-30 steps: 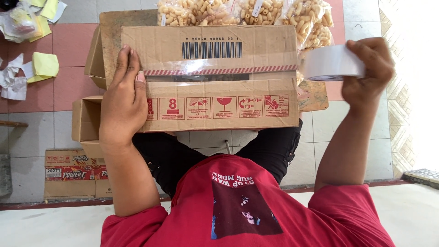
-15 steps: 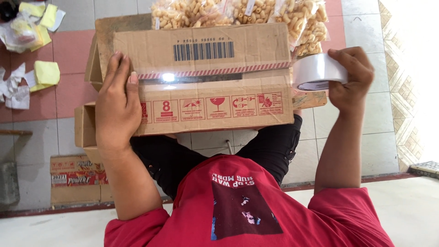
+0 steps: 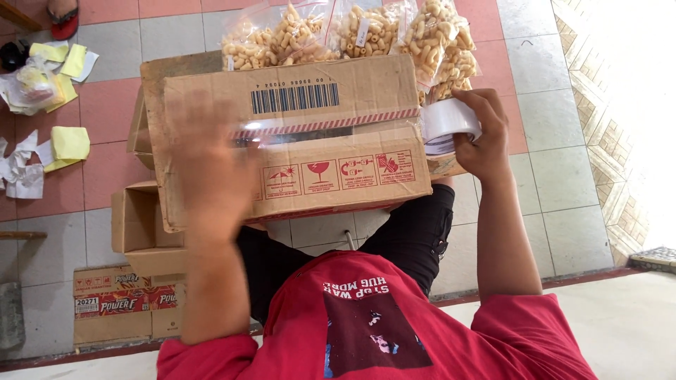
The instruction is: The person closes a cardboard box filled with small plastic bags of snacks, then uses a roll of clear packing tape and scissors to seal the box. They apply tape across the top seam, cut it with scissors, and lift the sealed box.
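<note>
Left hand (image 3: 211, 165) on carton (image 3: 331, 105), right hand (image 3: 486, 137) gripping tape roll (image 3: 447, 121)

Tape roll (image 3: 451, 123) now at box (image 3: 310, 141) edge, left hand (image 3: 211, 176) sweeping, blurred

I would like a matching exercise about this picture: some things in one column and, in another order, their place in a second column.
Things:
1. roll of tape
2. bags of snacks
3. yellow papers
4. left hand

Places:
A. on the floor tiles at the picture's left
B. flat on the taped cardboard box, blurred
C. in the right hand, at the box's end
D. behind the box, at the top of the picture

Pairs: 1-C, 2-D, 3-A, 4-B
</note>
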